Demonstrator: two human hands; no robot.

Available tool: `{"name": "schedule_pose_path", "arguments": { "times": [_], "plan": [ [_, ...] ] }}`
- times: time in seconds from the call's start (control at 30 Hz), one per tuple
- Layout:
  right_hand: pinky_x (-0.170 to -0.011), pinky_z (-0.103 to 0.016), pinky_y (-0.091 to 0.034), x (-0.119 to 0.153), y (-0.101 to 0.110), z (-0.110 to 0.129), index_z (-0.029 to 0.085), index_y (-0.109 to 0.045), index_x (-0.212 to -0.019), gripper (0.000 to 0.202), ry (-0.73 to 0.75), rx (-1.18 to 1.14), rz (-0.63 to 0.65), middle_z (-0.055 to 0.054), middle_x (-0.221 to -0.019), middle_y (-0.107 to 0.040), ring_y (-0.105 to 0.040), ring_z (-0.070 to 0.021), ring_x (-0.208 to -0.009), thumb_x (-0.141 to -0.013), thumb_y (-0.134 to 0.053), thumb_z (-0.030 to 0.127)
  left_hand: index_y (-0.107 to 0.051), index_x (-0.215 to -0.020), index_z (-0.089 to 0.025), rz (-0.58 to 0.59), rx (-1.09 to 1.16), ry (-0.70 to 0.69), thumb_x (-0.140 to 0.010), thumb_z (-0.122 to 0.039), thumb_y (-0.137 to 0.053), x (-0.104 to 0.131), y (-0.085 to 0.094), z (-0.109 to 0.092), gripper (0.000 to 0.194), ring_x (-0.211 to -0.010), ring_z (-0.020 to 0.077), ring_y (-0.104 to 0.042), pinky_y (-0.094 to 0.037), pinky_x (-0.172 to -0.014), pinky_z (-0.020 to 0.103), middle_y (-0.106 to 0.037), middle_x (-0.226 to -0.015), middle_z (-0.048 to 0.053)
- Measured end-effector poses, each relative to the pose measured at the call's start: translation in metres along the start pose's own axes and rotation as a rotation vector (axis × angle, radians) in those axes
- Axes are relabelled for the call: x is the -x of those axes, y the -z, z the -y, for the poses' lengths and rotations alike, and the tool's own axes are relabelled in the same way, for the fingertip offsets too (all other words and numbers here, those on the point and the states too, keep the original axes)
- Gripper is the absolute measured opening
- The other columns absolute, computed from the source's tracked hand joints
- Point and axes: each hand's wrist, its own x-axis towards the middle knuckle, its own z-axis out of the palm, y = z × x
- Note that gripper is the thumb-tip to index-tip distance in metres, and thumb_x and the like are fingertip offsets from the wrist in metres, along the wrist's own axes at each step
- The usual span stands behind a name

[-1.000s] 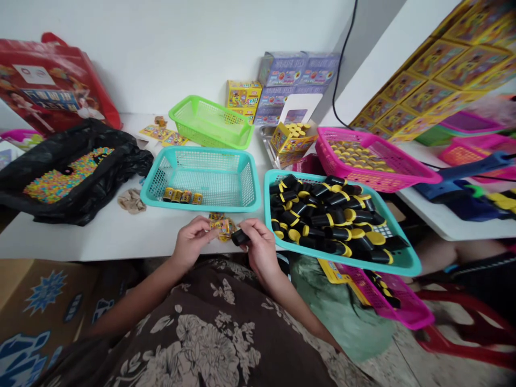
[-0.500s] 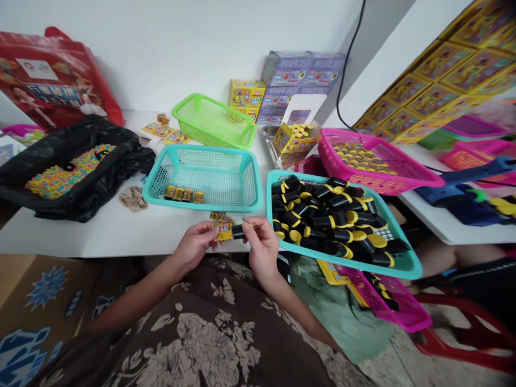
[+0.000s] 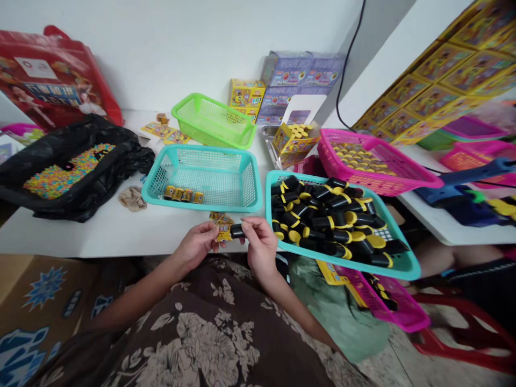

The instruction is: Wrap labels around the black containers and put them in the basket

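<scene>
Evidently I am at the sleeving step: through the head view, the left hand [image 3: 196, 244] pinches a small printed yellow wrapper [image 3: 224, 232] while the right hand [image 3: 260, 244] grips a black container [image 3: 237, 231], the two pieces meeting end to end just over the front edge of the white surface [image 3: 133, 236]. The hands are near each other but apart, thumbs on top, each closed on its own piece; I cannot tell how far the container sits inside the wrapper, and the right fingers hide its far end. Just beyond the fingertips lies a small pile of similar wrappers [image 3: 220, 217]. To the right, a turquoise basket [image 3: 342, 260] is heaped with black containers bearing yellow caps [image 3: 334, 215], which I take to be the supply. Ahead and slightly left, another turquoise basket [image 3: 201, 208] has a short row of yellow-wrapped pieces [image 3: 183, 194] along its near wall, which I read as the finished ones. As I judge it, the next move calls for holding the wrapper's mouth open with the left hand and pushing the container straight in with the right, both kept in line, because thin film like this could crease or catch on the rim.
</scene>
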Motion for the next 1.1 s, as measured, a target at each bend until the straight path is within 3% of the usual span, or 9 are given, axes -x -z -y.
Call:
{"name": "schedule_pose_path", "arguments": {
  "times": [0.2, 0.43, 0.57, 0.7, 0.83, 1.0, 1.1],
  "plan": [
    [-0.061, -0.026, -0.041, 0.003, 0.004, 0.005, 0.022, -0.067, -0.09, 0.009, 0.229, 0.301, 0.008, 0.003, -0.075, -0.053, -0.049, -0.0111, -0.066, -0.084, -0.072, 0.028, -0.058, -0.065, -0.014, 0.023, 0.001, 0.018, -0.062, -0.041, -0.087, 0.0, -0.002, 0.0, 0.04, -0.055, 0.0129, -0.061, -0.04, -0.045, 0.02, -0.066, -0.068, 0.003],
    [-0.06, -0.027, -0.047, 0.003, 0.003, -0.001, 0.021, -0.067, -0.095, 0.016, 0.132, 0.278, 0.124, 0.001, -0.077, -0.056, -0.054, -0.0133, -0.067, -0.087, -0.068, 0.036, -0.06, -0.069, -0.014, 0.016, -0.038, -0.008, -0.066, -0.041, -0.085, -0.001, 0.0, 0.003, 0.037, -0.057, 0.0127, -0.062, -0.041, -0.047, 0.021, -0.066, -0.068, 0.002],
    [-0.066, -0.031, -0.052, 0.002, 0.006, -0.003, 0.023, -0.068, -0.113, 0.024, 0.23, 0.416, 0.214, -0.003, -0.086, -0.063, -0.059, -0.0157, -0.072, -0.092, -0.062, 0.034, -0.058, -0.069, -0.014, -0.07, -0.043, -0.048, -0.065, -0.04, -0.085, -0.002, 0.001, 0.003, 0.038, -0.053, 0.0104, -0.059, -0.039, -0.047, 0.02, -0.064, -0.065, 0.0],
    [-0.087, -0.04, -0.055, 0.002, 0.008, -0.007, 0.024, -0.052, -0.139, 0.046, 0.403, 0.603, 0.369, -0.01, -0.111, -0.067, -0.064, -0.0228, -0.099, -0.094, -0.059, 0.032, -0.057, -0.069, -0.015, -0.124, -0.05, -0.075, -0.065, -0.042, -0.085, -0.003, 0.001, 0.003, 0.039, -0.051, 0.0098, -0.058, -0.039, -0.047, 0.02, -0.063, -0.06, 0.0],
    [-0.095, -0.044, -0.054, 0.001, 0.009, -0.013, 0.023, -0.037, -0.15, 0.055, 0.436, 0.749, 0.435, -0.014, -0.128, -0.063, -0.062, -0.0267, -0.115, -0.097, -0.052, 0.031, -0.056, -0.07, -0.015, -0.145, -0.05, -0.096, -0.067, -0.043, -0.083, -0.003, 0.001, 0.005, 0.039, -0.051, 0.0105, -0.059, -0.04, -0.047, 0.019, -0.063, -0.06, 0.0],
    [-0.088, -0.042, -0.057, 0.0, 0.011, -0.008, 0.023, -0.043, -0.146, 0.051, 0.428, 0.766, 0.397, -0.013, -0.114, -0.068, -0.066, -0.0256, -0.102, -0.097, -0.052, 0.034, -0.057, -0.077, -0.016, -0.073, -0.092, -0.068, -0.074, -0.042, -0.079, -0.001, 0.002, 0.003, 0.034, -0.056, 0.0123, -0.062, -0.041, -0.048, 0.02, -0.065, -0.065, 0.001],
    [-0.085, -0.041, -0.057, -0.001, 0.012, -0.004, 0.023, -0.043, -0.145, 0.051, 0.463, 0.755, 0.415, -0.012, -0.11, -0.069, -0.066, -0.0249, -0.099, -0.097, -0.053, 0.033, -0.059, -0.081, -0.016, -0.13, -0.118, -0.116, -0.067, -0.033, -0.084, -0.002, 0.001, 0.002, 0.034, -0.055, 0.0112, -0.06, -0.041, -0.048, 0.02, -0.064, -0.066, -0.001]
  ]
}}
